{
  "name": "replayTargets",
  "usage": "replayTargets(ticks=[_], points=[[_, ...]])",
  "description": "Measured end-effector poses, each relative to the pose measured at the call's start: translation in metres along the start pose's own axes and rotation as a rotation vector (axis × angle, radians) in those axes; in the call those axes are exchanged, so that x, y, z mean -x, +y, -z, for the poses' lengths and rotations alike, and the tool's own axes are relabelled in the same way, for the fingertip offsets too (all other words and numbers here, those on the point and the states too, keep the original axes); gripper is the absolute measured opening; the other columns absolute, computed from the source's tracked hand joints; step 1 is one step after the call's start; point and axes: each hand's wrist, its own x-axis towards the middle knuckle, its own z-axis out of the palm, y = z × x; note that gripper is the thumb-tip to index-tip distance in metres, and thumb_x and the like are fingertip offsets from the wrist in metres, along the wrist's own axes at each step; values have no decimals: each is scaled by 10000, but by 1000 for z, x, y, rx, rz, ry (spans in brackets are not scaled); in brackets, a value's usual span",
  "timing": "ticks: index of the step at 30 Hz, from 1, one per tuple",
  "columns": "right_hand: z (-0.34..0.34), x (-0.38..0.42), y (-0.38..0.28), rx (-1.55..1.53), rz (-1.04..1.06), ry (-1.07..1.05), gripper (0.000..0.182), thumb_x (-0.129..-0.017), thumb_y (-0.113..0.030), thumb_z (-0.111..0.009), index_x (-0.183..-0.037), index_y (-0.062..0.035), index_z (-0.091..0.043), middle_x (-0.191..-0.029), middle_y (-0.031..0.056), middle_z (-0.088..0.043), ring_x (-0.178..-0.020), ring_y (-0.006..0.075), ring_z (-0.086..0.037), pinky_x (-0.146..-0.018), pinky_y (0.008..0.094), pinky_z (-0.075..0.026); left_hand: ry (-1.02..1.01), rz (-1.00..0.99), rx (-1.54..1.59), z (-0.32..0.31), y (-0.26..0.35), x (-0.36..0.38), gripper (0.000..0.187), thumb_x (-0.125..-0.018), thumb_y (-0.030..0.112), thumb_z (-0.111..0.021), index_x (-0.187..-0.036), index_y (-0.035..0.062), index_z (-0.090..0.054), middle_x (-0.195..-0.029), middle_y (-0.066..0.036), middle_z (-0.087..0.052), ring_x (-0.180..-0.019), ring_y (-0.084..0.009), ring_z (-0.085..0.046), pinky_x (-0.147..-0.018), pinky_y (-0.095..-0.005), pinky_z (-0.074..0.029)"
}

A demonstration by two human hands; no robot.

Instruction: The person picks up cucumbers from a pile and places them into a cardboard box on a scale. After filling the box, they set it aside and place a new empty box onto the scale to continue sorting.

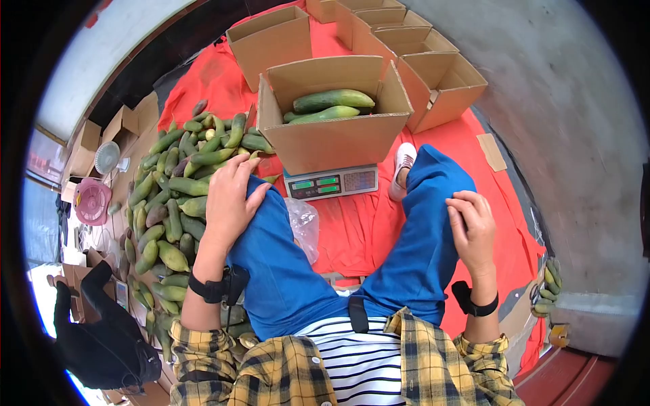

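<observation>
My left hand (230,196) lies on my left knee with its fingers stretched out, open and holding nothing. My right hand (472,227) rests on my right knee, fingers loosely bent and apart, also holding nothing. Between and beyond my knees, an open cardboard box (338,143) stands on a digital scale (330,183) with lit green displays. Thick green cucumbers (332,101) lie inside the box; its bottom is hidden. A large heap of cucumbers (177,220) spreads on the floor beside my left leg, close to my left hand.
More open cardboard boxes (443,88) stand at the back on a red cloth (352,237). A clear plastic bag (303,227) lies by my left leg. At far left are a person in black (108,338), a pink basket (93,201) and a fan (107,158). A grey wall (575,169) borders the right.
</observation>
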Motion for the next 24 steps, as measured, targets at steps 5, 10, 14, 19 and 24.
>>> replayTargets(ticks=[5,10,14,19,24], points=[[17,17,-39,-253,-24,-141,111,-803,-59,-654,-906,-24,-669,-873,107,-648,-798,263,-634,-701,349,-518,15,-32,17,-4,-6,1,438,-777,227,-698,-1155,47,-568,-1204,-138,-561,-1081,-343,-535,-928,-424,-412],[79,24,-106,-1080,335,-304,138,-854,-95,-620,-929,12,-665,-847,87,-643,-765,253,-631,-669,349,-521,19,-25,34,-7,-13,3,418,-795,183,-683,-1176,53,-570,-1241,-147,-556,-1128,-336,-529,-957,-406,-405],[103,39,-121,-1443,344,-390,155,-902,-116,-593,-928,27,-647,-813,91,-623,-721,248,-613,-624,336,-495,27,-13,42,-6,-17,4,373,-838,156,-653,-1184,50,-562,-1259,-135,-543,-1157,-324,-520,-979,-386,-397],[121,56,-138,-1451,421,-108,321,-840,-110,-667,-1128,26,-621,-920,87,-679,-860,217,-647,-663,241,-530,-12,9,113,-3,-21,3,399,-824,121,-660,-1192,20,-544,-1277,-159,-518,-1188,-325,-498,-1013,-368,-376],[113,52,-105,-1410,179,-199,198,-940,-146,-560,-851,26,-603,-744,90,-601,-650,204,-565,-559,328,-433,-147,12,241,18,-14,-18,437,-810,110,-675,-1203,-10,-526,-1276,-157,-508,-1206,-291,-490,-1006,-360,-387]])
